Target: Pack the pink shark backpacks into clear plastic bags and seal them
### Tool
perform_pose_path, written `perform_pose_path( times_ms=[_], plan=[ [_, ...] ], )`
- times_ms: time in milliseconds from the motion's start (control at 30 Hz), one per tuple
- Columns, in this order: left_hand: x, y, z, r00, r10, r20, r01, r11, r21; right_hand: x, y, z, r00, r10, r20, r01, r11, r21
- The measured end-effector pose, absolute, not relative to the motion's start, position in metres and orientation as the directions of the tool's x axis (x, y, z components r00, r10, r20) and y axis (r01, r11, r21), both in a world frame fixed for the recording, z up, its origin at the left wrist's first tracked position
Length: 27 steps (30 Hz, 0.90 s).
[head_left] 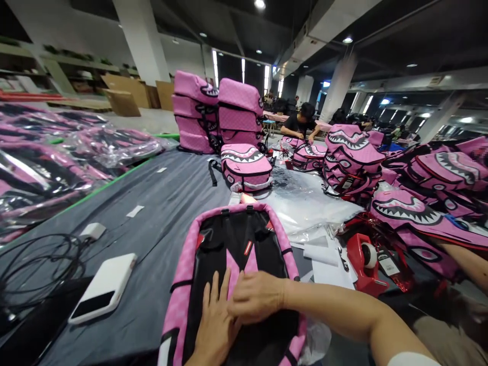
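A pink shark-mouth backpack (232,244) lies in front of me with its black padded back panel facing up and its pink patterned rim around it. My left hand (215,320) rests flat on the black panel with its fingers spread. My right hand (255,297) lies across the pink V-shaped strip (233,269) at the panel's middle, just above my left hand and touching it. Whether my right fingers pinch the strip is hidden. A small red tag (248,247) sits on the panel above my hands.
A red tape dispenser (366,262) stands on papers to the right, beside clear plastic sheeting (305,203). Stacks of pink backpacks (196,112) rise ahead. A white phone (102,288) and black cables (41,264) lie left. A co-worker (301,122) sits beyond.
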State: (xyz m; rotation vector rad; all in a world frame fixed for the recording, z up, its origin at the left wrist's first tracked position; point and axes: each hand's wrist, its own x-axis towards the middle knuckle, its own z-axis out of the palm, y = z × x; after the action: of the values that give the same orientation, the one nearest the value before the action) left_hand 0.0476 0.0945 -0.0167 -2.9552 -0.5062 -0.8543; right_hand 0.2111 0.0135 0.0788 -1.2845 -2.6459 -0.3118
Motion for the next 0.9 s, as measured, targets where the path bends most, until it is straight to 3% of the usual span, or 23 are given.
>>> perform_pose_path(
  times_ms=[67, 133, 233, 300, 367, 467, 567, 633, 767, 900],
  plan=[
    [0.041, 0.095, -0.024, 0.818, 0.307, 0.487, 0.316, -0.946, 0.066, 0.234, 0.038, 0.103, -0.305, 0.874, 0.379, 0.951, 0.302, 0.069],
    [0.039, 0.105, -0.019, 0.865, 0.337, 0.373, 0.327, -0.941, 0.092, 0.259, 0.061, 0.116, 0.088, 0.908, 0.410, 0.995, -0.064, -0.071],
    [0.050, 0.134, 0.011, 0.941, 0.313, 0.126, 0.292, -0.943, 0.159, 0.285, 0.082, 0.104, 0.428, 0.880, 0.204, 0.896, -0.384, -0.223],
    [0.069, 0.158, 0.041, 0.952, 0.300, 0.060, 0.284, -0.939, 0.192, 0.293, 0.086, 0.083, 0.459, 0.882, 0.109, 0.870, -0.420, -0.259],
    [0.097, 0.179, 0.065, 0.929, 0.328, 0.172, 0.302, -0.940, 0.160, 0.294, 0.086, 0.063, 0.447, 0.887, 0.119, 0.869, -0.398, -0.293],
    [0.142, 0.197, 0.072, 0.846, 0.386, 0.368, 0.383, -0.920, 0.086, 0.294, 0.086, 0.046, 0.448, 0.857, 0.255, 0.860, -0.335, -0.386],
    [0.164, 0.203, 0.046, 0.859, 0.412, 0.302, 0.395, -0.911, 0.121, 0.308, 0.087, 0.052, 0.471, 0.738, 0.484, 0.835, -0.196, -0.514],
    [0.164, 0.204, 0.027, 0.889, 0.375, 0.263, 0.354, -0.927, 0.123, 0.334, 0.088, 0.067, 0.518, 0.648, 0.558, 0.811, -0.167, -0.560],
    [0.155, 0.207, 0.007, 0.894, 0.337, 0.297, 0.325, -0.941, 0.089, 0.421, 0.097, 0.095, 0.662, 0.647, 0.379, 0.716, -0.395, -0.576],
    [0.154, 0.218, -0.007, 0.885, 0.302, 0.355, 0.308, -0.950, 0.041, 0.500, 0.119, 0.086, 0.765, 0.600, 0.234, 0.610, -0.559, -0.562]
  ],
)
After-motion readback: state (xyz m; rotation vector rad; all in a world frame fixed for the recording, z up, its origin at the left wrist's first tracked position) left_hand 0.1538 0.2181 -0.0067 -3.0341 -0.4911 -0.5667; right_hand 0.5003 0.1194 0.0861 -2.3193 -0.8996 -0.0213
